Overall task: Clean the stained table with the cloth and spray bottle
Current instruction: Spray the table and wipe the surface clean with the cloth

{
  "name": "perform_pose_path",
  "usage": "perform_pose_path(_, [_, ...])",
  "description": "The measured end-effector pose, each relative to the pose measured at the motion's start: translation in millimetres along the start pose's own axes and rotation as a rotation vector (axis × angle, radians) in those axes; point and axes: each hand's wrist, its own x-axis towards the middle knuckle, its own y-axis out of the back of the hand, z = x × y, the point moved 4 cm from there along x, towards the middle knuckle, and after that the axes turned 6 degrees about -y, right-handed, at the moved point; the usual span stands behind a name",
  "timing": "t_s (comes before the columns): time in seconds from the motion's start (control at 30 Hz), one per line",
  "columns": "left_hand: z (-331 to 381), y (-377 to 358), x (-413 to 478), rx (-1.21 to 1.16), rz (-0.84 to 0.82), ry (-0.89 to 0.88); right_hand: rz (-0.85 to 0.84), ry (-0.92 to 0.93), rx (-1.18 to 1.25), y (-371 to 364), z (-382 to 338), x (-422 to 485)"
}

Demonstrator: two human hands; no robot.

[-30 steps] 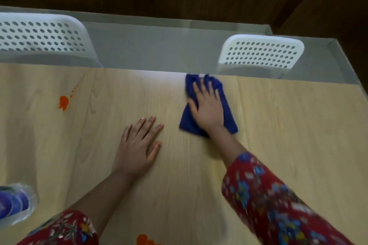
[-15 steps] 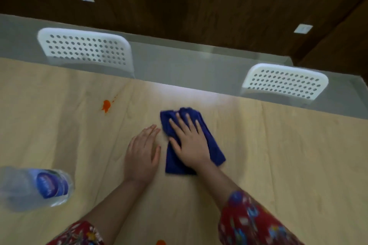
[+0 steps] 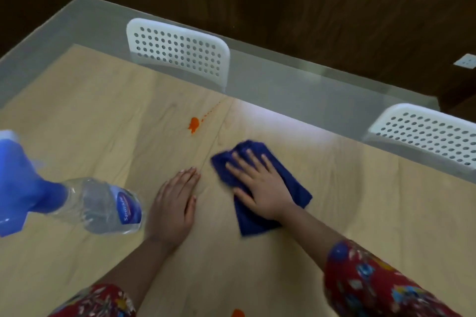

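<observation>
My right hand (image 3: 260, 183) lies flat with spread fingers on a dark blue cloth (image 3: 296, 188), pressing it onto the light wooden table (image 3: 360, 213). My left hand (image 3: 173, 204) rests palm down on the bare wood just left of the cloth, holding nothing. An orange stain (image 3: 193, 125) with a trail of small drops sits farther out, up and left of the cloth. A second orange stain (image 3: 237, 313) shows at the near edge of the view. A clear spray bottle (image 3: 103, 207) with a blue trigger head stands at the left, beside my left hand.
Two white perforated chair backs stand along the table's far side, one (image 3: 180, 50) at centre left and one (image 3: 427, 134) at the right. A grey floor strip and dark wooden wall with sockets lie beyond.
My right hand has slid the cloth toward me and leftward across the table. The view has swung left, bringing the spray bottle and the far orange stain further in. My left hand stays flat.
</observation>
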Motion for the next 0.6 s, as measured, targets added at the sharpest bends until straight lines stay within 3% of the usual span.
perform_pose_path(0.07, [2.1, 0.8, -0.3, 0.004, 0.0, 0.003, -0.05, 0.183, -0.028, 4.1, 14.8, -7.7])
perform_pose_path(0.1, [4.0, 2.0, -0.3, 0.002, 0.001, 0.008, -0.005, 0.126, -0.03, 9.1, 35.4, 1.5])
perform_pose_path(0.2, [4.0, 2.0, -0.9, -0.009, 0.002, 0.016, 0.108, -0.334, 0.011, 25.2, 100.5, 53.4])
perform_pose_path(0.3, [3.4, 1.8, 0.2, -0.029, 0.029, 0.024, 0.104, -0.446, 0.018, 32.9, 99.2, 98.6])
perform_pose_path(0.4, [2.0, 4.0, -0.8, -0.044, 0.051, 0.054, 0.078, -0.236, 0.007, 24.4, 47.4, 98.2])
perform_pose_path(0.53, [3.1, 5.6, 0.7, -0.025, 0.043, 0.049, -0.081, 0.317, -0.052, -3.5, -38.3, 32.1])
perform_pose_path(0.6, [2.6, 5.4, 0.0, -0.028, 0.04, 0.057, -0.087, 0.393, -0.047, 1.5, -27.8, 40.6])
